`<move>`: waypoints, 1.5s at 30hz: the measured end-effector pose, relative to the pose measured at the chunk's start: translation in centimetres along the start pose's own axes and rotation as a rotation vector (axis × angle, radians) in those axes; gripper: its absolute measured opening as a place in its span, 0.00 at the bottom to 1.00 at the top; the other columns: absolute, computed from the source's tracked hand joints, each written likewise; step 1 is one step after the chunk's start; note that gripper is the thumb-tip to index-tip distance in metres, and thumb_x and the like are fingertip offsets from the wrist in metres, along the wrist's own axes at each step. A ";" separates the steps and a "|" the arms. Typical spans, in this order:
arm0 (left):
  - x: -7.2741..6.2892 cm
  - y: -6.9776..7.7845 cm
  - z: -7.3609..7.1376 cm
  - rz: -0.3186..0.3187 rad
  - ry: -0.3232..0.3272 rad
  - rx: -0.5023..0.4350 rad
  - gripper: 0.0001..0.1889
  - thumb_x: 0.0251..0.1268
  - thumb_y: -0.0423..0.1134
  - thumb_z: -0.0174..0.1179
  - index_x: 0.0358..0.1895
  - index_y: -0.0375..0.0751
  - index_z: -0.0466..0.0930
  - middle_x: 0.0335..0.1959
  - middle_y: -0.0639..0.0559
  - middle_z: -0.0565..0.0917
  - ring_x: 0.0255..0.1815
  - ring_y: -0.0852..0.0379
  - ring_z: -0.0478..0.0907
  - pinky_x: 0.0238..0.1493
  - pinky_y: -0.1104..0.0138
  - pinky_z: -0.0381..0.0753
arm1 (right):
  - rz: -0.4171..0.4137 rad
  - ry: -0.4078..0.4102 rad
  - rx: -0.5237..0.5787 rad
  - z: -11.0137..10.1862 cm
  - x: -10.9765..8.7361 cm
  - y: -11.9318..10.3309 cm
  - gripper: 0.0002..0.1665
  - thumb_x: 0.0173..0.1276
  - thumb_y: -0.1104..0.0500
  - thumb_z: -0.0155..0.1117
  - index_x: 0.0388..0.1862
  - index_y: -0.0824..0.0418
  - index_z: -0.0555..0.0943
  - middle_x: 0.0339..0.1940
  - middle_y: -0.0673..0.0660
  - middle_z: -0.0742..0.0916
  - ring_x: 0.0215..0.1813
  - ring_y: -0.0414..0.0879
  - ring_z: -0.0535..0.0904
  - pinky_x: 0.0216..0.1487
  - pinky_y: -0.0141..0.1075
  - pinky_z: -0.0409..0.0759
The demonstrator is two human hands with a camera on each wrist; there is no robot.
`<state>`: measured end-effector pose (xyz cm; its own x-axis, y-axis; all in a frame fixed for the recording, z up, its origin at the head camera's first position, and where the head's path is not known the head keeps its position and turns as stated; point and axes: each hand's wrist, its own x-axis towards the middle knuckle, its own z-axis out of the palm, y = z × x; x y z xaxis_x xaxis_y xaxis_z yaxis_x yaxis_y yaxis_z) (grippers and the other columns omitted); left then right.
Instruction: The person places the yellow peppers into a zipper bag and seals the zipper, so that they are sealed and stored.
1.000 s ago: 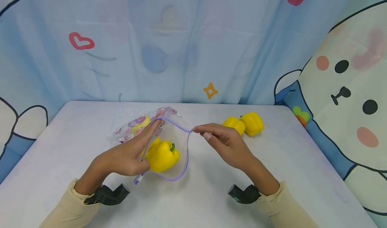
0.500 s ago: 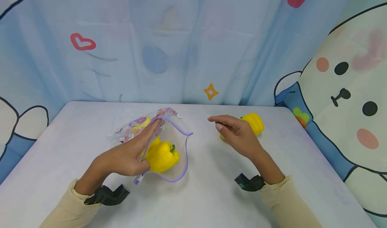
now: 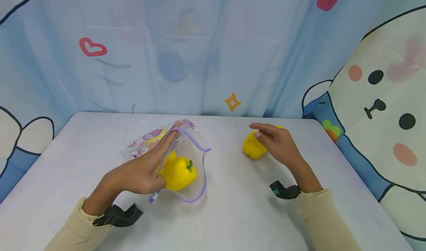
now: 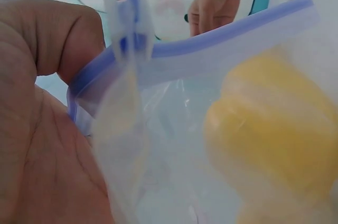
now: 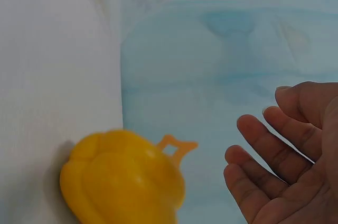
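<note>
L grip (image 3: 139, 173) pinches zip bag (image 3: 181, 158) rim, yellow pepper (image 3: 178, 173) inside; R grip (image 3: 277, 143) open over loose pepper (image 3: 251, 147).

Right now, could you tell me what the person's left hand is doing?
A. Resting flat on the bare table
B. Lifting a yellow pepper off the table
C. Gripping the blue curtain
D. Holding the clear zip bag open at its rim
D: the left hand holds the purple rim of the zip bag, with a yellow pepper lying inside the open mouth, while the right hand hovers open by another pepper.
</note>
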<state>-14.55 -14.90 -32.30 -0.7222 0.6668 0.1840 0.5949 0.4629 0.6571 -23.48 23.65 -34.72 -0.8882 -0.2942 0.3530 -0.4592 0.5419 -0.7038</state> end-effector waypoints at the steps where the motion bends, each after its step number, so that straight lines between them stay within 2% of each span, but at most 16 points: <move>1: 0.0 0.0 0.0 -0.001 0.004 -0.002 0.59 0.43 0.27 0.55 0.77 0.46 0.23 0.78 0.55 0.28 0.78 0.55 0.32 0.72 0.48 0.44 | 0.023 0.005 -0.009 -0.1 0.0 0.3 0.21 0.73 0.57 0.58 0.62 0.59 0.79 0.60 0.56 0.82 0.64 0.53 0.74 0.60 0.38 0.73; 6: 0.0 0.1 0.0 0.004 0.021 -0.006 0.60 0.42 0.27 0.55 0.77 0.45 0.23 0.78 0.55 0.27 0.78 0.55 0.32 0.72 0.48 0.44 | 0.123 -0.006 -0.030 -0.4 0.2 1.7 0.25 0.73 0.54 0.58 0.67 0.59 0.75 0.66 0.60 0.76 0.67 0.57 0.70 0.61 0.45 0.71; 11: 0.1 0.0 -0.1 -0.003 0.025 -0.018 0.60 0.42 0.26 0.56 0.77 0.46 0.24 0.78 0.56 0.28 0.78 0.55 0.32 0.72 0.48 0.44 | 0.152 -0.029 -0.026 -0.3 0.3 3.1 0.28 0.73 0.57 0.58 0.70 0.62 0.70 0.69 0.63 0.72 0.69 0.59 0.66 0.65 0.49 0.67; 17: 0.1 -0.2 -0.2 -0.001 0.030 -0.040 0.60 0.42 0.25 0.55 0.78 0.46 0.24 0.78 0.56 0.29 0.78 0.56 0.32 0.73 0.49 0.44 | 0.215 -0.032 -0.081 0.0 0.5 3.8 0.28 0.74 0.53 0.55 0.71 0.59 0.70 0.63 0.66 0.75 0.58 0.58 0.70 0.65 0.52 0.68; 20: 0.1 -0.1 -0.3 -0.008 0.029 -0.040 0.60 0.42 0.26 0.55 0.78 0.45 0.24 0.78 0.55 0.29 0.78 0.55 0.32 0.73 0.49 0.44 | 0.237 -0.047 -0.102 0.0 0.4 4.1 0.27 0.76 0.53 0.53 0.71 0.60 0.70 0.64 0.64 0.76 0.59 0.58 0.71 0.63 0.52 0.70; 25: 0.1 -0.1 -0.3 -0.010 0.025 -0.046 0.60 0.43 0.26 0.55 0.78 0.46 0.24 0.79 0.55 0.29 0.78 0.55 0.32 0.73 0.49 0.43 | 0.209 -0.073 -0.078 0.2 0.4 4.5 0.23 0.76 0.57 0.53 0.66 0.64 0.73 0.62 0.61 0.80 0.63 0.56 0.72 0.62 0.49 0.72; 28: 0.1 -0.1 -0.3 -0.010 0.025 -0.042 0.60 0.43 0.26 0.55 0.78 0.46 0.24 0.79 0.55 0.29 0.78 0.55 0.33 0.73 0.48 0.44 | 0.228 -0.125 -0.055 0.3 0.5 4.5 0.25 0.75 0.55 0.55 0.67 0.64 0.73 0.63 0.62 0.79 0.63 0.57 0.72 0.62 0.51 0.71; 32: 0.0 0.0 -0.3 -0.010 0.025 -0.034 0.59 0.43 0.27 0.55 0.78 0.45 0.24 0.79 0.54 0.30 0.78 0.55 0.33 0.72 0.48 0.44 | 0.285 -0.242 -0.063 0.2 0.5 4.8 0.34 0.74 0.45 0.54 0.72 0.63 0.67 0.68 0.65 0.73 0.67 0.61 0.67 0.66 0.55 0.65; 36: 0.0 0.1 -0.3 -0.006 0.026 -0.032 0.59 0.43 0.27 0.55 0.78 0.45 0.24 0.79 0.54 0.30 0.78 0.54 0.33 0.72 0.49 0.44 | 0.326 -0.320 -0.059 0.0 0.4 5.2 0.41 0.72 0.39 0.53 0.75 0.61 0.62 0.72 0.66 0.67 0.71 0.63 0.61 0.68 0.57 0.60; 41: 0.0 0.1 -0.3 -0.003 0.027 -0.033 0.59 0.43 0.27 0.55 0.78 0.45 0.24 0.79 0.53 0.31 0.78 0.54 0.34 0.72 0.49 0.44 | 0.366 -0.400 0.048 -0.3 0.0 5.3 0.44 0.70 0.38 0.55 0.77 0.59 0.59 0.74 0.65 0.64 0.72 0.63 0.60 0.68 0.58 0.60; 45: 0.0 0.0 -0.2 -0.009 0.026 -0.039 0.59 0.43 0.27 0.55 0.78 0.45 0.24 0.79 0.54 0.31 0.78 0.55 0.34 0.72 0.48 0.45 | 0.355 -0.454 0.121 -0.4 -0.2 5.2 0.42 0.71 0.41 0.56 0.77 0.57 0.59 0.73 0.64 0.67 0.67 0.59 0.65 0.65 0.54 0.68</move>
<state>-14.64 -15.03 -32.14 -0.7366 0.6471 0.1969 0.5748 0.4454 0.6864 -25.68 26.91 -38.22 -0.8793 -0.4330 -0.1982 -0.1058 0.5834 -0.8052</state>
